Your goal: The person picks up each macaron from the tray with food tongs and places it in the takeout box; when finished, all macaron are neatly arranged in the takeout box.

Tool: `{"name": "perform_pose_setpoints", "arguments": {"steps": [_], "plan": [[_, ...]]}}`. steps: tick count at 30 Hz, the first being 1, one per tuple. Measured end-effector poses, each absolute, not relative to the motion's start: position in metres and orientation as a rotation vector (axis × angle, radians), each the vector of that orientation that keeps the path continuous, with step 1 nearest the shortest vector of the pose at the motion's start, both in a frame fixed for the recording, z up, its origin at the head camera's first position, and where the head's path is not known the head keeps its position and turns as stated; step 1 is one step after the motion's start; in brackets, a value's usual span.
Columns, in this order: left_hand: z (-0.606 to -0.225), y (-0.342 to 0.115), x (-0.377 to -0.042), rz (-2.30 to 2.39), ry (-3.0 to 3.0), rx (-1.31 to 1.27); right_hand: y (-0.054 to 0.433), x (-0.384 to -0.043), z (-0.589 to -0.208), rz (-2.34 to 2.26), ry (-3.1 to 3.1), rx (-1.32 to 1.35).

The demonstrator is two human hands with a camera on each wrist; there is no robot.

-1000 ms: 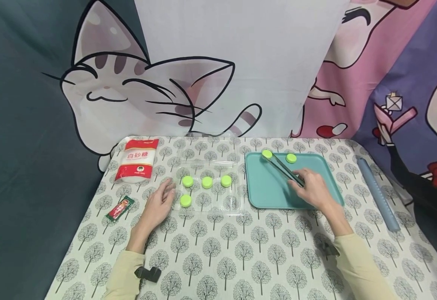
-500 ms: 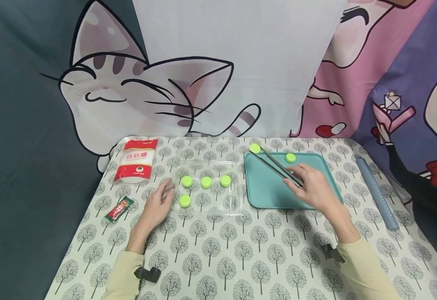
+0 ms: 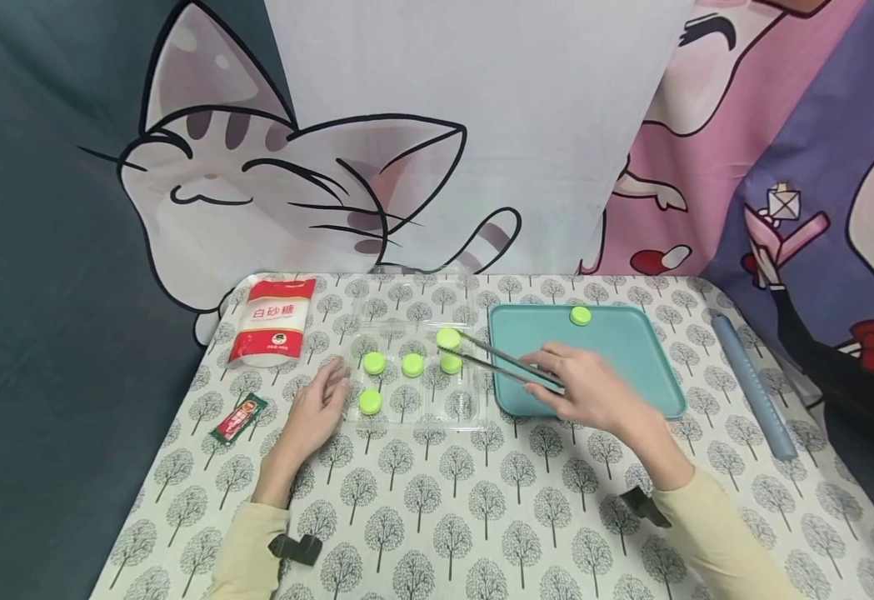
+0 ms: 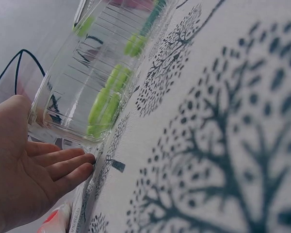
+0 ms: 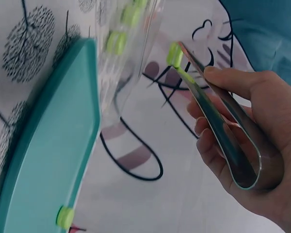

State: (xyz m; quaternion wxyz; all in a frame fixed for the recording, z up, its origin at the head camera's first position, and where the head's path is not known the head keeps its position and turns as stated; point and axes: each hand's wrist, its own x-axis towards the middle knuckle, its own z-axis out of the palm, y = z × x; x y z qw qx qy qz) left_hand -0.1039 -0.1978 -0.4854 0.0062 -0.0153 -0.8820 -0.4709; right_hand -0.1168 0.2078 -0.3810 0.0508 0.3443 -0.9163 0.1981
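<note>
My right hand (image 3: 590, 387) grips a pair of metal tongs (image 5: 250, 141), thumb on one arm and fingers on the other. A light-green macaron (image 3: 448, 337) is pinched in the tongs' tips, over the right part of a clear plastic box (image 3: 414, 426). Several more green macarons (image 3: 412, 365) sit in the box, three in one row and one nearer the front left. My left hand (image 3: 318, 410) lies at the box's left end, fingers extended and nothing in it. In the left wrist view its fingertips (image 4: 88, 159) are right by the box wall.
A teal tray (image 3: 609, 350) stands right of the box, with one macaron (image 3: 580, 316) near its far edge. A red-and-white sugar bag (image 3: 275, 321) and a small green-and-red packet (image 3: 238, 418) lie at left. A blue-grey rod (image 3: 755, 387) lies along the right edge.
My right hand has carried the macaron in the tongs leftward, from the tray's far left corner to above the box. The left hand has stayed put.
</note>
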Motion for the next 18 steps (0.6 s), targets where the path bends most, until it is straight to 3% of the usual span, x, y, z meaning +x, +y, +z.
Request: {"name": "perform_pose_setpoints", "arguments": {"steps": [18], "plan": [[-0.484,-0.198,-0.104,-1.500,-2.756,-0.049,0.163,-0.121,-0.394,0.546,-2.884,1.368]]}}
